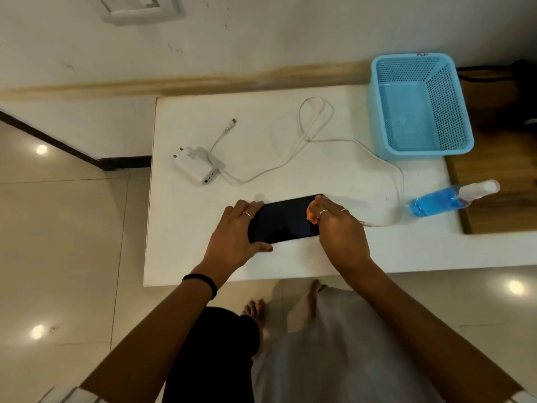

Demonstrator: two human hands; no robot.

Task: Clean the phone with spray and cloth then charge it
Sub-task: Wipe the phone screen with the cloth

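A black phone (286, 221) lies flat, screen up, near the front of the white table (334, 251). My left hand (238, 234) grips its left end, thumb on the near edge. My right hand (340, 228) rests on its right end, fingers bent over a small orange cloth (311, 214) pressed on the screen; most of the cloth is hidden. A spray bottle (441, 200) of blue liquid lies on its side at the table's right edge. A white charger (195, 167) lies behind the phone, and a white cable (319, 139) loops across the table, one end beside my right hand.
A blue mesh basket (377, 117) stands at the back right corner. A free cable plug (233, 121) lies behind the charger. A wall socket (130, 7) sits high on the wall at upper left. A wooden surface (499, 219) adjoins the table on the right.
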